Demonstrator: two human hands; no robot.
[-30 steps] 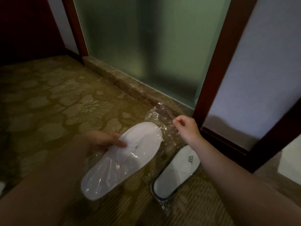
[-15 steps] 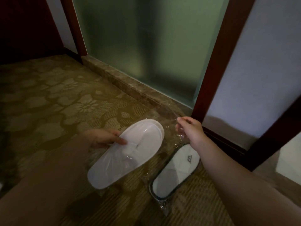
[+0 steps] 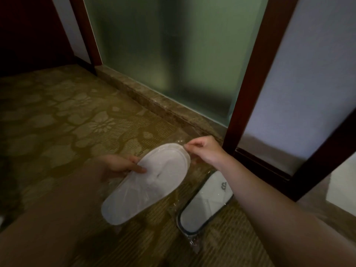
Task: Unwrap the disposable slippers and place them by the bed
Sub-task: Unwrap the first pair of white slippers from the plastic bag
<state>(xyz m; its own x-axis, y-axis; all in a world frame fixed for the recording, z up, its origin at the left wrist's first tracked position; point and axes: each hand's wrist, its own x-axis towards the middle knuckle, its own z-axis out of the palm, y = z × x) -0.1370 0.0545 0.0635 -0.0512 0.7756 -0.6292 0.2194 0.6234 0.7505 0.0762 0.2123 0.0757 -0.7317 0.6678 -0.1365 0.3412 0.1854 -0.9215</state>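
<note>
A white pair of disposable slippers (image 3: 146, 184), still in clear plastic wrap, is held above the carpet, toe end pointing up and right. My left hand (image 3: 119, 165) grips its left edge, fingers across the top. At the toe end, my right hand (image 3: 204, 149) pinches the clear plastic wrap (image 3: 182, 145). A second wrapped slipper pack (image 3: 205, 204), white with a dark rim and a small logo, lies on the carpet below my right forearm.
Patterned olive carpet (image 3: 63, 128) covers the floor. A marble sill (image 3: 154, 101) runs under a frosted glass panel (image 3: 173, 51). A dark wooden door frame (image 3: 248, 74) stands right of the glass. No bed is in view.
The held slipper pack has risen and shifted right. My right hand moved left along the wrap and now pinches it right at the toe end.
</note>
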